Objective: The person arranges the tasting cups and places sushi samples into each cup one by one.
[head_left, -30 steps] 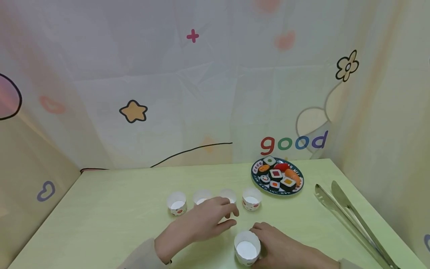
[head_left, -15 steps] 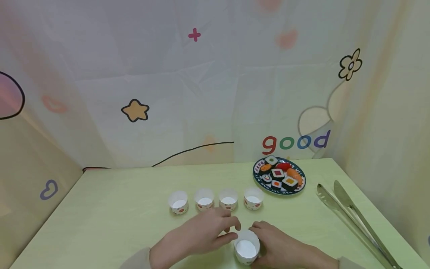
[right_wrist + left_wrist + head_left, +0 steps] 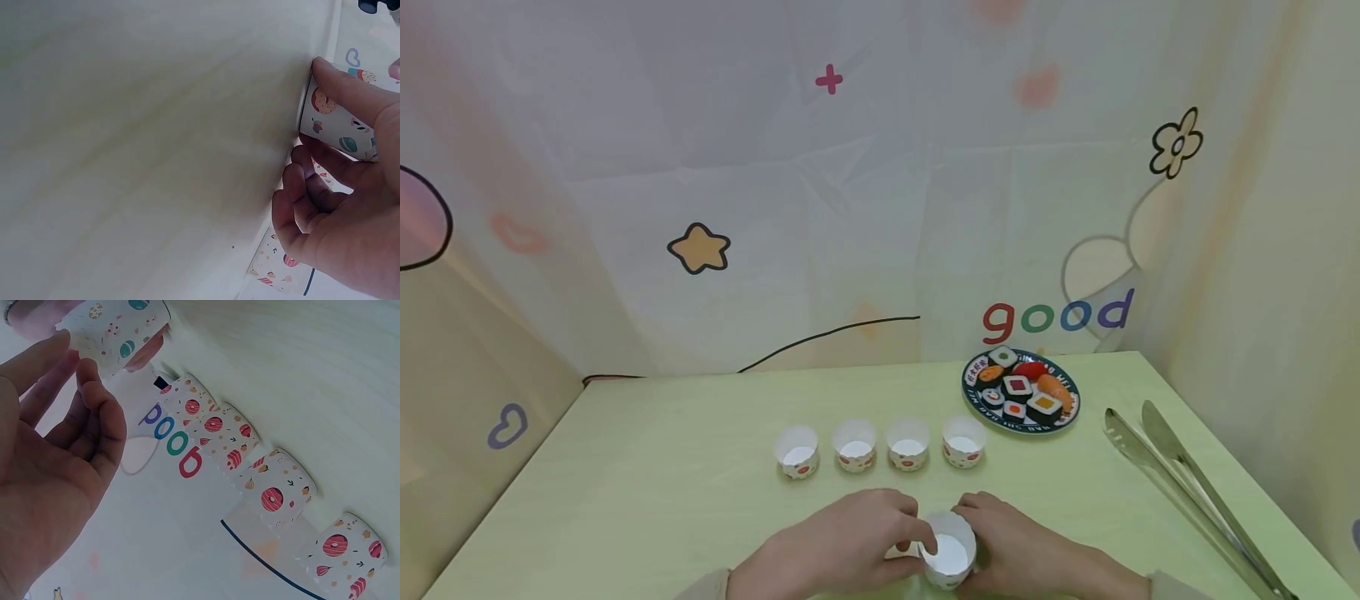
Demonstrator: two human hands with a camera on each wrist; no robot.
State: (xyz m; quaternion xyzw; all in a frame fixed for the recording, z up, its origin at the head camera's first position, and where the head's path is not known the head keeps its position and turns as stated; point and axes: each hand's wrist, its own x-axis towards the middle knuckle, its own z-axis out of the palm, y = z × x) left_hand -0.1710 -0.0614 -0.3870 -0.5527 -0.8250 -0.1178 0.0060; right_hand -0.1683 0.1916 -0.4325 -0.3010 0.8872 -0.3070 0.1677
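A white paper baking cup (image 3: 950,558) with printed sweets stands upright near the table's front. My right hand (image 3: 1026,546) grips its right side low down; in the right wrist view, thumb and index finger straddle the cup (image 3: 331,112) near its base. At the left rim, my left hand (image 3: 857,537) pinches the edge, with a fingertip over the inside and the thumb outside. In the left wrist view the thumb and fingertips meet at the rim of that cup (image 3: 119,331). Whether more cups are nested inside it cannot be seen.
Several matching baking cups stand in a row behind the hands, from the leftmost cup (image 3: 797,454) to the rightmost cup (image 3: 964,443). A plate (image 3: 973,406) of sushi pieces lies at the back right. Metal tongs (image 3: 1195,500) rest along the right edge of the table (image 3: 662,467).
My left hand has moved toward me and right, from in front of the row to the held cup's rim. The cups behind it are uncovered. My right hand stays on the cup.
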